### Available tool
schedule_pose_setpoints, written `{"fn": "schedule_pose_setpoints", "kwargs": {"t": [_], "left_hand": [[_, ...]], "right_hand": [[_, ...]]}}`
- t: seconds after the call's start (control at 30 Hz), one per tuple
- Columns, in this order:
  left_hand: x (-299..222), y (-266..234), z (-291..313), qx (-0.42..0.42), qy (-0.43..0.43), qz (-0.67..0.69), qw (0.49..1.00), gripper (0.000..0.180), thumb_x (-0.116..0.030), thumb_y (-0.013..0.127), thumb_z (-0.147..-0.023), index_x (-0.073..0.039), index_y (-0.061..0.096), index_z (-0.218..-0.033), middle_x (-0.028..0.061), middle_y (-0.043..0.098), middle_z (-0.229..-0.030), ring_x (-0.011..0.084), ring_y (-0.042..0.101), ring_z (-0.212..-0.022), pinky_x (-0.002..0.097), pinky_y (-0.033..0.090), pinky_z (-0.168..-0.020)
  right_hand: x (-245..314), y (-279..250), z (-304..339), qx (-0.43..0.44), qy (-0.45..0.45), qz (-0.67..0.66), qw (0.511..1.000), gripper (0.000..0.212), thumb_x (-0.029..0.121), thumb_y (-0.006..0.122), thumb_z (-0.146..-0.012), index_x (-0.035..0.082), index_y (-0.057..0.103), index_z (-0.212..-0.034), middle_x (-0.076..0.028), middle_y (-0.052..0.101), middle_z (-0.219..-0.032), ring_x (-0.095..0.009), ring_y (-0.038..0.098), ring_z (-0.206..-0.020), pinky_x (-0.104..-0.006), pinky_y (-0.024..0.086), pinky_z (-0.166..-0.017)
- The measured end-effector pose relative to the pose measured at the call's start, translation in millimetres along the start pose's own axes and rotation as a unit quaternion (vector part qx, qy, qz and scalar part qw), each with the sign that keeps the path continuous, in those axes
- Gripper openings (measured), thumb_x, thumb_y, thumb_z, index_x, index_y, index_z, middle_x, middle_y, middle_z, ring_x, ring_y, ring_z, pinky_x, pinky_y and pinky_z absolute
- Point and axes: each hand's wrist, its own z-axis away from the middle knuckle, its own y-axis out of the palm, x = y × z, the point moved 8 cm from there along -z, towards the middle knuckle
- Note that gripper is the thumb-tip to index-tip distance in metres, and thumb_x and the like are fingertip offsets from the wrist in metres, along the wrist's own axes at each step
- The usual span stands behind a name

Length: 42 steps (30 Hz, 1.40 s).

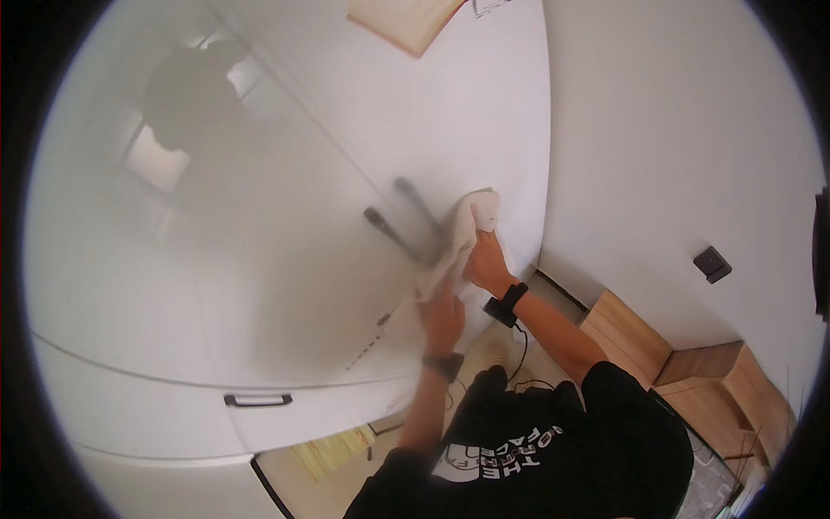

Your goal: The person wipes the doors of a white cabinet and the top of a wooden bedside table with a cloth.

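Note:
A white cloth [480,208] is bunched against the glossy white cabinet front [285,259]. My right hand [488,262] grips the cloth, its fingers closed into the folds and a thumb or finger lying along it. At the lower left end of the same cloth is my left hand [442,318], slightly blurred, its fingers closed on the cloth's edge and partly hidden by it. Just left of the cloth, a dark bar handle [391,233] sits on one side of the door seam. A second dark handle [418,205] is on the other side; the cloth covers the lower ends of both.
A drawer with a black handle [259,400] lies below the doors. To the right stand a grey-white wall [657,147] with a small black box [712,265] on it, and wooden shelf units [627,333]. Cables [524,355] hang near my right wrist. An open book [411,22] is at the top.

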Motion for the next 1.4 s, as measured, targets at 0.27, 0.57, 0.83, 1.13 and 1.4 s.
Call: {"fn": "schedule_pose_setpoints", "kwargs": {"t": [0.27, 0.57, 0.83, 1.13, 1.4], "left_hand": [[-34.3, 31.6, -28.3, 0.091, 0.113, 0.059, 0.988, 0.044, -0.009, 0.048, -0.079, -0.007, 0.048, -0.123, 0.0283, 0.042, -0.117, 0.0412, 0.041, -0.105, 0.0501, 0.031, -0.088], [-59.1, 49.9, -54.4, 0.153, 0.117, 0.086, 0.978, 0.044, -0.005, 0.048, -0.079, -0.011, 0.048, -0.123, 0.0291, 0.028, -0.134, 0.0444, 0.027, -0.125, 0.0481, 0.026, -0.102], [-7.6, 75.3, 0.8, 0.223, 0.162, 0.159, 0.948, 0.046, -0.003, 0.047, -0.078, -0.004, 0.045, -0.124, 0.0365, 0.027, -0.130, 0.0501, 0.025, -0.123, 0.0505, 0.022, -0.104], [-32.0, 21.7, -52.3, 0.110, 0.126, 0.124, 0.978, 0.047, -0.002, 0.047, -0.077, -0.006, 0.047, -0.123, 0.0253, 0.051, -0.115, 0.0374, 0.047, -0.109, 0.0517, 0.023, -0.104], [24.2, 71.7, 38.0, 0.213, 0.215, 0.052, 0.952, 0.042, -0.005, 0.047, -0.079, -0.002, 0.048, -0.121, 0.0250, 0.037, -0.130, 0.0502, 0.031, -0.118, 0.0498, 0.024, -0.104]], "right_hand": [[-58.1, -37.2, -40.5, -0.010, 0.103, 0.032, 0.994, 0.066, 0.013, 0.046, -0.079, -0.007, 0.017, -0.136, -0.027, 0.051, -0.105, -0.039, 0.047, -0.098, -0.0438, 0.033, -0.094], [-82.4, -79.8, -44.8, -0.190, 0.064, -0.016, 0.980, 0.054, 0.011, 0.040, -0.082, -0.004, 0.026, -0.132, -0.026, 0.051, -0.104, -0.037, 0.047, -0.098, -0.0419, 0.036, -0.088], [-105.9, -0.3, 6.6, -0.123, 0.078, -0.061, 0.987, 0.054, 0.020, 0.047, -0.082, -0.007, 0.032, -0.126, -0.027, 0.050, -0.110, -0.040, 0.047, -0.101, -0.0433, 0.036, -0.091], [-25.8, -72.6, -42.9, -0.179, -0.033, -0.047, 0.982, 0.067, 0.011, 0.043, -0.083, -0.002, 0.009, -0.138, -0.025, 0.053, -0.091, -0.039, 0.049, -0.083, -0.0425, 0.038, -0.079], [-112.6, 41.4, 15.9, -0.086, 0.117, -0.044, 0.988, 0.015, 0.015, 0.055, -0.078, 0.003, 0.058, -0.086, -0.016, 0.056, -0.094, -0.034, 0.049, -0.088, -0.0433, 0.039, -0.076]]}}
